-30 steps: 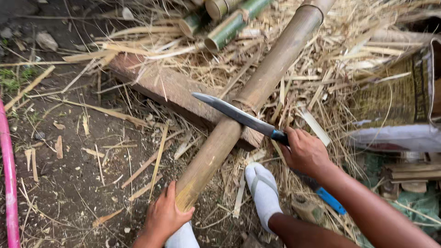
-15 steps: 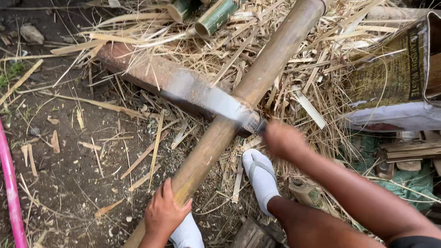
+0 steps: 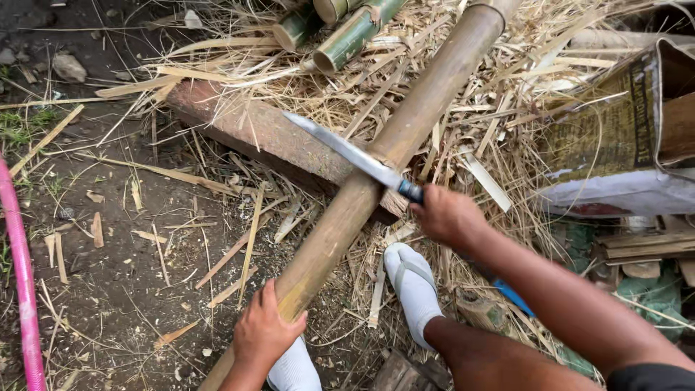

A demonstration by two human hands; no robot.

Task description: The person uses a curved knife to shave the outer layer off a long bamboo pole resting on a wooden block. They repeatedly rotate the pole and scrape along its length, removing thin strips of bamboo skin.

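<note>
The bamboo pole is yellowish brown, duller and greyer toward its far end. The knife has a grey steel blade and a dark handle with a blue band. The plank under the pole is reddish brown. Both sandals are white. The short bamboo pieces are green with pale cut ends. A hose along the left edge is bright pink. The straw is pale yellow, the soil dark brown. The sack is olive with black print and a white hem.

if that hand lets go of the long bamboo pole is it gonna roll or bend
The bamboo pole is round and smooth, so it would probably roll sideways off the wooden block it lies across. It looks thick and straight, so likely stiff rather than bendy. The left hand pressing its near end probably steadies it against the machete.
</note>
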